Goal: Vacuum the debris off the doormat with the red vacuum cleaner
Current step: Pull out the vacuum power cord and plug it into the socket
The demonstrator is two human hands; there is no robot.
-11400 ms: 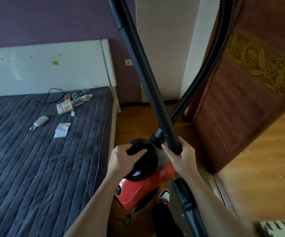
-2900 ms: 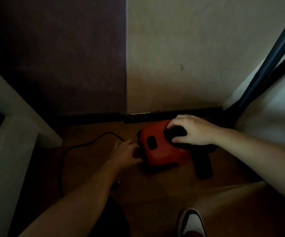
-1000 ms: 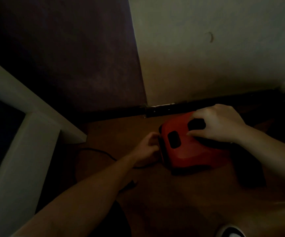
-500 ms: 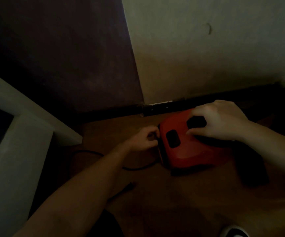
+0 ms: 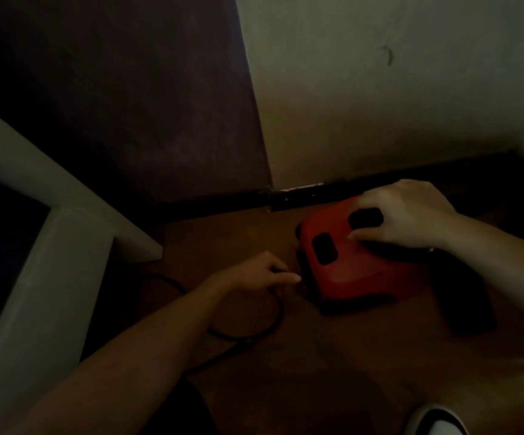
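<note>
On the floor in the wall corner, the red vacuum cleaner (image 5: 358, 271) sits under the clasping right hand (image 5: 411, 215) while the left hand (image 5: 254, 274) pinches its cord (image 5: 281, 306), so only set-up seems underway, with the unseen doormat likely yet to be vacuumed.

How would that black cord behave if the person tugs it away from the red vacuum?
Probably floppy: the black cord lies in a loose loop on the floor below the left hand. It would likely trail, not push. The red vacuum cleaner might slide when tugged; the right hand rests on it.
</note>
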